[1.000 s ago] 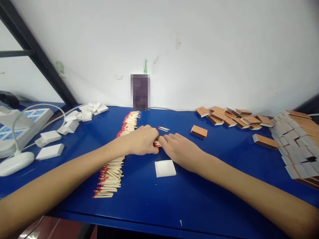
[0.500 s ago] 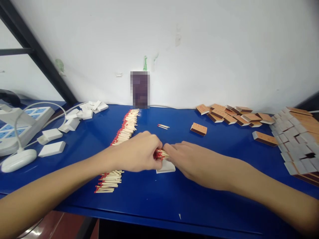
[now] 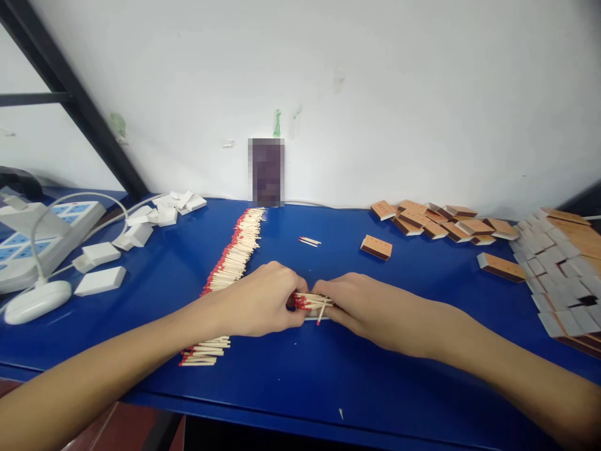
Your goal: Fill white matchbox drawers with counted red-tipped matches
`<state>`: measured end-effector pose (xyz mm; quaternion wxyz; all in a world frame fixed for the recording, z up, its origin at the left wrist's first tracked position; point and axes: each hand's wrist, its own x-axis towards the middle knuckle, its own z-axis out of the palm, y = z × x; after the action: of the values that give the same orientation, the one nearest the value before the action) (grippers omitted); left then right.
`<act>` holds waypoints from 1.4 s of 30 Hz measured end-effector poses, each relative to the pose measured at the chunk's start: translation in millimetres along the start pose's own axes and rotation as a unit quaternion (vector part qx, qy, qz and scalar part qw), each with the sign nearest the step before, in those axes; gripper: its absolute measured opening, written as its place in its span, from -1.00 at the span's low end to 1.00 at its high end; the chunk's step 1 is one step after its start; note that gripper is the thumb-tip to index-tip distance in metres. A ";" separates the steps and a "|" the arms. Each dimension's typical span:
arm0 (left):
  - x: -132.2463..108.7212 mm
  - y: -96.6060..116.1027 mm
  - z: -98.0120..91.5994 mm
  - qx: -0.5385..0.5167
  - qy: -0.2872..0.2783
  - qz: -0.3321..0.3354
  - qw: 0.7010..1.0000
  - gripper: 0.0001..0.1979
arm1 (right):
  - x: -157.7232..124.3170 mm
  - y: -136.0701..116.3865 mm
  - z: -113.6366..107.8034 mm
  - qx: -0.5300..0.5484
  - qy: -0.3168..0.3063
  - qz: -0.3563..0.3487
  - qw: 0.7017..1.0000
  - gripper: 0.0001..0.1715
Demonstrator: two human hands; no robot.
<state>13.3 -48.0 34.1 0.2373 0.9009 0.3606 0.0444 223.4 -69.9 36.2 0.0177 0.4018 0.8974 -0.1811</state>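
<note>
A bunch of red-tipped matches lies between my two hands, low over the table. My left hand is closed around the red-headed end. The fingers of my right hand pinch the pale end. One loose match sticks out crosswise, its red head pointing toward me. Under the bunch, a white matchbox tray shows only as a thin edge; my hands and the matches hide the rest. Left of them, a long row of matches runs from the wall toward me, partly behind my left arm.
Loose matches lie beyond my hands. A single matchbox sits right of them, with a matchbox pile behind. Stacked boxes stand far right. White trays and a power strip occupy the left.
The bunch of matches is lower over the tray and more of it shows between my hands. One match now sticks out crosswise. The view has shifted slightly.
</note>
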 end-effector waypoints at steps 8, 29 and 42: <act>-5.5 0.9 2.8 -0.067 0.014 -0.027 0.997 -0.86 | 3.8 15.2 1.8 0.120 0.011 -0.023 0.992 -0.66; -6.8 12.8 39.3 0.352 0.155 0.084 0.919 -0.62 | 4.9 15.2 1.9 0.236 0.029 -0.033 0.971 -0.79; -7.4 5.5 42.2 0.375 0.152 0.086 0.910 -0.52 | -2.2 20.1 24.3 0.275 0.118 -0.020 0.954 -0.77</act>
<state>21.9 -73.2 0.1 -0.1804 0.9335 0.3035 0.0630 236.8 -67.4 7.6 -0.2032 0.3918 0.8164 -0.3724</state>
